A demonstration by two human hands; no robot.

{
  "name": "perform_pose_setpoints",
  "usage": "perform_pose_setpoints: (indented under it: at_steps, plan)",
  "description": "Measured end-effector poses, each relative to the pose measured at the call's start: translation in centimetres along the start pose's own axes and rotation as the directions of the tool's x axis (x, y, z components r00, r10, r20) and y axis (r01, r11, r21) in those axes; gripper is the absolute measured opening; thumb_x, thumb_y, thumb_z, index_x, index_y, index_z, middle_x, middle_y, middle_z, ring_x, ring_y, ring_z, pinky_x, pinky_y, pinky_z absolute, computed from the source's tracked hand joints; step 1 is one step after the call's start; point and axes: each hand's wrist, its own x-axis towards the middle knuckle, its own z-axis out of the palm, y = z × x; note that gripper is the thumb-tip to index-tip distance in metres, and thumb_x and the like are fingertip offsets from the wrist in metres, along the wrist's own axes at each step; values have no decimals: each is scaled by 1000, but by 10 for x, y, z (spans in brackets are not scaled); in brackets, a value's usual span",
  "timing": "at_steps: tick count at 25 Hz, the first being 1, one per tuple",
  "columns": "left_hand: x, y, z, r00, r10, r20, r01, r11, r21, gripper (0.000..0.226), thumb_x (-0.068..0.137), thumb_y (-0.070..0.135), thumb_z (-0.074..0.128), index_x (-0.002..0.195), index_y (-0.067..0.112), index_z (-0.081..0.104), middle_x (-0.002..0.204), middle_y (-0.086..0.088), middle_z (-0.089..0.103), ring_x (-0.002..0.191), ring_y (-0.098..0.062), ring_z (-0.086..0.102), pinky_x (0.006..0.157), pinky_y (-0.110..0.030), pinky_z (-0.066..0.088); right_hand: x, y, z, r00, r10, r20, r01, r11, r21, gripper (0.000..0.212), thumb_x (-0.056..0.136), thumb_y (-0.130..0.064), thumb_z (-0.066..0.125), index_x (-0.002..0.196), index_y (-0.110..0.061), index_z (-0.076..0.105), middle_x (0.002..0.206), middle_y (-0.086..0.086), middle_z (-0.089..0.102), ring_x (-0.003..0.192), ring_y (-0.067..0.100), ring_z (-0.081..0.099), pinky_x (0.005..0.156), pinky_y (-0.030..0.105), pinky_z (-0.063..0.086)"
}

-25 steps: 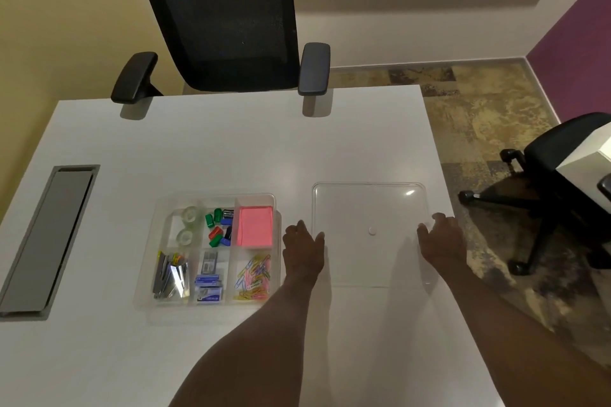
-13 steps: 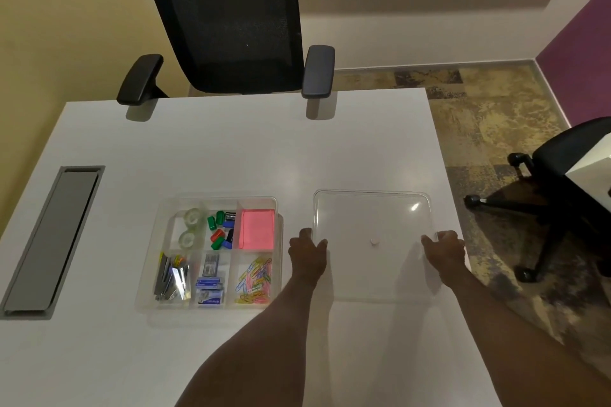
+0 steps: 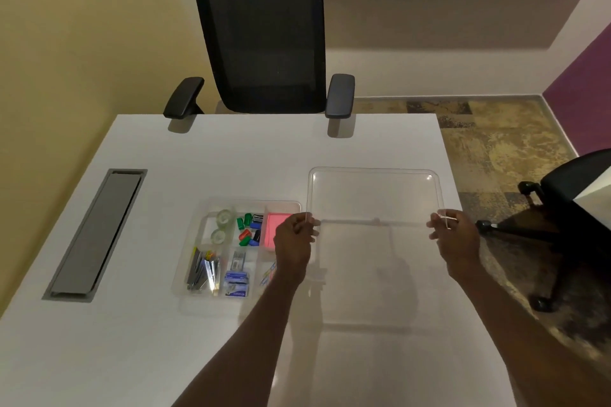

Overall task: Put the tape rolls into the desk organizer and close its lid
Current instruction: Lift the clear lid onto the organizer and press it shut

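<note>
The clear desk organizer (image 3: 195, 243) lies open on the white desk, left of centre. Two clear tape rolls (image 3: 224, 215) sit in its back-left compartment, one behind the other. The transparent lid (image 3: 373, 198) is lifted off the desk to the organizer's right, tilted with its far edge up. My left hand (image 3: 292, 241) pinches the lid's left edge and my right hand (image 3: 454, 236) pinches its right edge. My left hand and forearm cover the organizer's right-hand compartments in part.
Coloured clips, a pink note pad (image 3: 276, 228), staples and pens fill the other compartments. A grey cable hatch (image 3: 96, 235) is set in the desk (image 3: 231, 158) at the left. One black chair (image 3: 264, 43) stands behind the desk, another chair (image 3: 575, 195) at the right.
Both hands closed on the lid's side edges and raised it off the desk, tilting it up. The view also lifted.
</note>
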Motion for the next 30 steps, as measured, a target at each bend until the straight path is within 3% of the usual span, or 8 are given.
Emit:
perform_pose_setpoints:
  at_steps: [7,11,16,19,22,25,28,30]
  plan:
    - [6,35,-111,997,60,-48,-66,989,-134,11,99,16,71,106,17,79,83,-7,82,62,-13,71,54,-25,55,-55,-67,33,958,-179,223,164,983,84,8,97,-24,67,99,-16,68,73,5,73,51,14,63,51,27,49]
    - [19,53,-179,983,139,-120,-147,988,-52,14,100,20,67,104,19,81,88,1,83,70,-4,72,64,-20,56,-93,-111,67,912,-318,259,310,948,72,11,99,-12,59,91,-13,67,71,6,73,54,16,69,50,16,48]
    - [41,74,-252,960,211,-186,-222,974,-39,15,98,22,72,107,17,83,92,7,82,77,5,71,75,-17,55,-132,-144,115,821,-528,219,548,836,-40,12,101,-10,58,94,-11,67,74,-2,75,65,-2,66,65,5,46]
    - [53,75,-286,959,218,-179,-225,974,-15,15,98,18,70,99,25,84,94,5,80,66,1,67,71,-24,55,-150,-157,144,823,-527,213,537,843,15,12,101,-9,56,96,-8,67,77,4,74,51,2,62,53,7,47]
    - [67,71,-315,974,195,-119,-209,971,-120,23,101,10,66,94,25,83,86,2,79,62,-10,70,67,-27,64,-163,-161,164,820,-532,212,528,845,77,13,101,-9,57,100,-8,70,82,6,75,55,8,67,53,18,52]
    - [83,66,-337,989,148,-16,-148,956,-254,21,104,21,65,96,9,80,97,-2,83,81,-19,80,82,-30,67,-173,-161,177,844,-479,241,457,878,144,17,102,-10,57,105,-10,73,94,8,76,71,20,74,67,30,60]
    - [100,66,-351,995,56,84,-23,934,-357,43,102,41,63,97,1,76,100,-11,82,88,-24,82,84,-30,67,-183,-154,182,860,-413,298,368,909,198,28,103,-4,52,125,-6,69,112,6,76,90,21,76,85,25,60]
    - [111,61,-361,988,-42,151,101,906,-411,56,102,50,57,93,-2,77,96,-16,82,87,-28,82,82,-33,68,-191,-147,184,892,-327,311,223,919,325,33,101,1,45,124,2,68,118,14,74,103,28,74,96,31,57]
